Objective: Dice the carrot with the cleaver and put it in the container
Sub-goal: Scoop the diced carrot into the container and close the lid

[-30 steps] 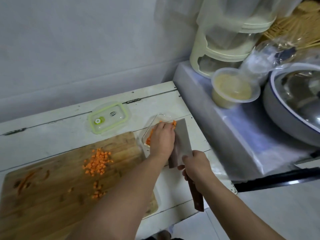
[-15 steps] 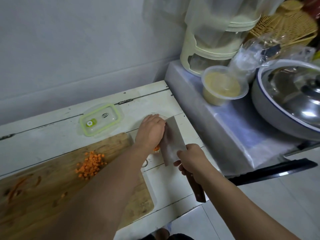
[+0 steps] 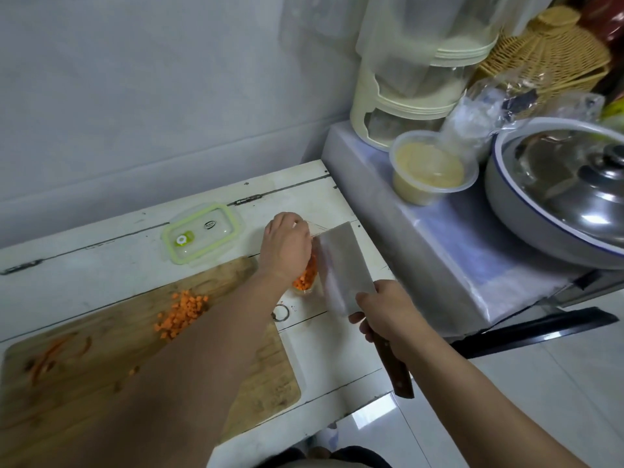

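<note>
My right hand point(image 3: 385, 312) grips the brown handle of the cleaver point(image 3: 342, 265), whose broad blade tilts over a clear glass container point(image 3: 315, 229) on the white table. Diced carrot point(image 3: 305, 278) lies in the container's near end. My left hand point(image 3: 287, 244) hovers over the container beside the blade, palm down with its fingers bent downward; what the fingers touch is hidden. A pile of carrot dice point(image 3: 182, 312) stays on the wooden cutting board point(image 3: 263, 376), with peel scraps point(image 3: 50, 356) at its left end.
The container's green-rimmed lid point(image 3: 201, 236) lies behind the board. To the right, a raised grey surface point(image 3: 439, 238) carries a lidded metal pot point(image 3: 567, 190), a plastic tub of yellow paste point(image 3: 429, 170), stacked cream containers point(image 3: 412, 92) and a wicker basket point(image 3: 547, 49).
My left hand slid along the blade toward the far end of the container, and carrot dice now show in its near end. The cleaver stayed tilted over the container.
</note>
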`<state>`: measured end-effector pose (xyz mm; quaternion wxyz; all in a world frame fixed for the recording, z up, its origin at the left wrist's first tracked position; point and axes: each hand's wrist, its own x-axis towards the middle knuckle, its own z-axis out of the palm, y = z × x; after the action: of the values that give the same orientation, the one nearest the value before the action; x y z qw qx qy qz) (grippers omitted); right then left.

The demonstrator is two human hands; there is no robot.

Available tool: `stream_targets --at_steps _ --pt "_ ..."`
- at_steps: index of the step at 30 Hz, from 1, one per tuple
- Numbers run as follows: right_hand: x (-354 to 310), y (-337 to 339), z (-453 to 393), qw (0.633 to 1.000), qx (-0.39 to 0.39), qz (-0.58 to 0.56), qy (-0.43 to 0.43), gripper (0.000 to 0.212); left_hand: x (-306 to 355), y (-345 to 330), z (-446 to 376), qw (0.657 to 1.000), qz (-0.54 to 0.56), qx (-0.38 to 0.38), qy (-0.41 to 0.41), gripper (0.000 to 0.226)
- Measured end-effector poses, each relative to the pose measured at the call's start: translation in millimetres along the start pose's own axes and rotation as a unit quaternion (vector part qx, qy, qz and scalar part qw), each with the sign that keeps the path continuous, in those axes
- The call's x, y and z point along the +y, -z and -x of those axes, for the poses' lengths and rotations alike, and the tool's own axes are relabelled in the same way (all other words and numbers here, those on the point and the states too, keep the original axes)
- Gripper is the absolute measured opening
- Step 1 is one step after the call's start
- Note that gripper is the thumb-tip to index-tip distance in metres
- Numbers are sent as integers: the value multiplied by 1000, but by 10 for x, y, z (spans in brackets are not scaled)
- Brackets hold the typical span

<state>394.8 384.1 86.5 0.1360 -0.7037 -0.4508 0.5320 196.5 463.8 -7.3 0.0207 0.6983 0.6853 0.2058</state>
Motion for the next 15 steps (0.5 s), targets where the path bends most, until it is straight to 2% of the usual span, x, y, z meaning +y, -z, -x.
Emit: stream_targets --at_steps 3,5,7,9,12,13,15 --pt "54 -22 42 999 18 -11 27 21 -118 280 199 985 141 45 93 17" --pt "45 -129 97 998 5 -5 63 17 -291 496 563 953 219 79 192 20" --pt "51 -308 160 994 -37 2 100 13 -477 695 1133 908 259 134 302 22" --pt "127 -546 202 988 -80 27 127 12 -652 836 1840 869 244 195 384 25" --pt "330 -910 203 979 -94 106 147 14 -916 895 2731 832 206 200 475 34" --pt "376 -1004 197 977 -90 122 148 15 -1013 895 2887 826 194 193 493 41" --pt "417 -1161 160 978 -74 131 145 15 -1169 873 3004 838 151 169 496 51"
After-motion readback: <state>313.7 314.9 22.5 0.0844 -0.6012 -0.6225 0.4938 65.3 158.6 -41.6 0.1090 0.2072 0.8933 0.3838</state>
